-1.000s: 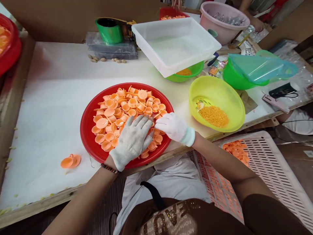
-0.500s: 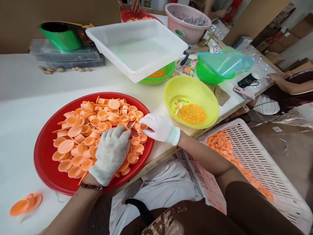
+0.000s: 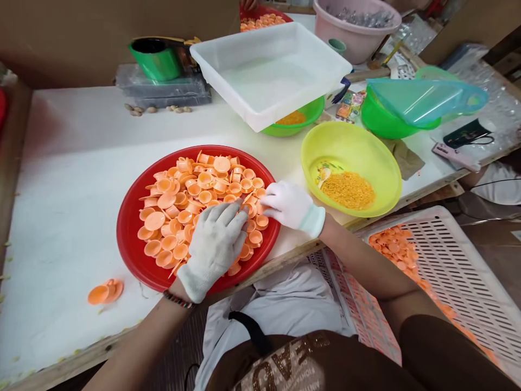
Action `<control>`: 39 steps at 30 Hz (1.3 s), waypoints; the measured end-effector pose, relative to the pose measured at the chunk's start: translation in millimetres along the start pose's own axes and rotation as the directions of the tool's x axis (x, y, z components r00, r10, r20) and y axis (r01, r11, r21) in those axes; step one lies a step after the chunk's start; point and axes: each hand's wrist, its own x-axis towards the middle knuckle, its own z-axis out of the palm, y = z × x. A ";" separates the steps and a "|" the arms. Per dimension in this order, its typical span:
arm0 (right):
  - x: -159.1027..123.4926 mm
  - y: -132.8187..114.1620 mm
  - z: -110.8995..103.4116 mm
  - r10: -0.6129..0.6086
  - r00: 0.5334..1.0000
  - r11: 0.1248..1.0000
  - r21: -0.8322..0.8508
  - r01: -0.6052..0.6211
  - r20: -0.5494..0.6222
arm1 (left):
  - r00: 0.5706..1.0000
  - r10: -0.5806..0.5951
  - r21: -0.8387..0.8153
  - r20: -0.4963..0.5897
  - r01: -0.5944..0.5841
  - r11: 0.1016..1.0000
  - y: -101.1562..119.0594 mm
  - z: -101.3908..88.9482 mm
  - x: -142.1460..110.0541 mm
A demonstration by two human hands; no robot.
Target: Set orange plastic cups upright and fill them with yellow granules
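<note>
A round red basin on the table holds a heap of small orange toy cups and saucers. My left hand, in a white knit glove, lies over the right part of the heap with its fingers stretched out. From the right, my gloved right hand reaches over the basin's rim. Its fingertips are closed around a small orange toy cup near my left fingertips; the contact is partly hidden. An orange cup with a saucer lies on the table left of the basin.
A yellow bowl with small yellow pieces stands to the right. Behind it are a white tray resting over a green bowl, and a pink tub. A perforated white crate with orange pieces sits below the table edge.
The view has swung left, so everything sits further right in the picture. My left fingers have straightened and spread over the cups. My right hand stays at the basin's right side.
</note>
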 end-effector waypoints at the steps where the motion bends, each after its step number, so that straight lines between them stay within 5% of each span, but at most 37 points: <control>1: -0.4 -1.2 -0.7 -0.013 1.000 0.999 -0.038 0.014 0.025 | 1.000 0.000 0.012 0.021 0.000 1.000 1.1 2.7 6.7; 5: 5.7 -6.6 1.6 -0.030 0.999 0.991 -0.126 0.035 0.044 | 0.995 -0.071 0.021 0.073 0.070 0.997 0.1 7.8 18.6; 13: 16.7 -9.4 -0.3 -0.010 0.997 0.993 -0.117 0.019 0.076 | 0.991 -0.134 -0.025 -0.008 0.133 0.991 -4.3 20.3 14.4; 18: 11.8 -14.7 -2.6 0.024 0.992 0.996 -0.084 -0.014 0.121 | 0.997 -0.052 -0.098 -0.049 0.047 0.994 -8.2 29.4 12.6; 26: -16.3 -6.7 7.8 -0.259 0.964 0.965 -0.053 0.256 -0.053 | 0.999 -0.001 -0.037 -0.042 -0.001 0.999 -1.0 3.1 -8.7; 32: 33.1 -12.2 6.2 -0.077 0.991 0.993 -0.092 0.067 -0.108 | 0.991 0.092 -0.098 0.095 -0.082 0.992 9.9 -0.4 -17.8; 39: 54.8 -9.4 -1.8 0.011 0.999 0.998 -0.060 -0.007 0.050 | 0.975 -0.190 -0.033 -0.117 0.187 0.982 -36.4 -14.1 3.8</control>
